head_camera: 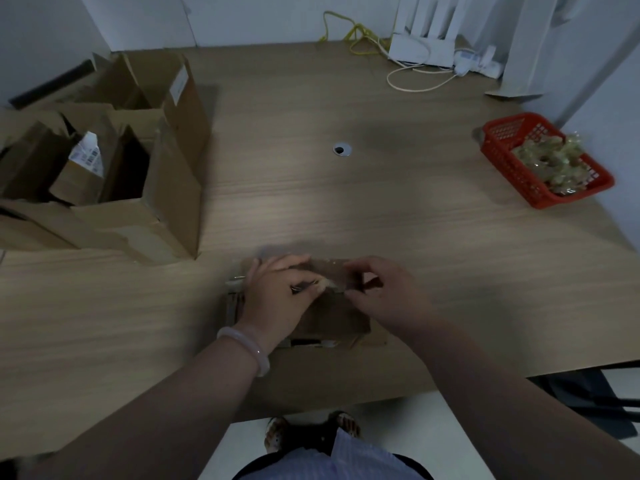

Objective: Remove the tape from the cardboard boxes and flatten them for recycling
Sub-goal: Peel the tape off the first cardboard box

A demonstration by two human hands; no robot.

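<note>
Now: you are peeling tape (pixel 334 287) off the small box (pixel 329 320), which is lying on the table (pixel 381 202) close to its near edge.
Left hand (pixel 277 296): it is resting on the box, fingers curling round a wad of loosened tape and a thin metal thing too blurred to name.
Right hand (pixel 384 289): its fingertips are pinching the tape's free end in a narrow grip.
Doing it well: I judge you should be pulling low and slow along the seam while holding the box down.
Red basket (pixel 509 168): it is sitting far right, holding balled tape; the strip probably belongs there.
</note>
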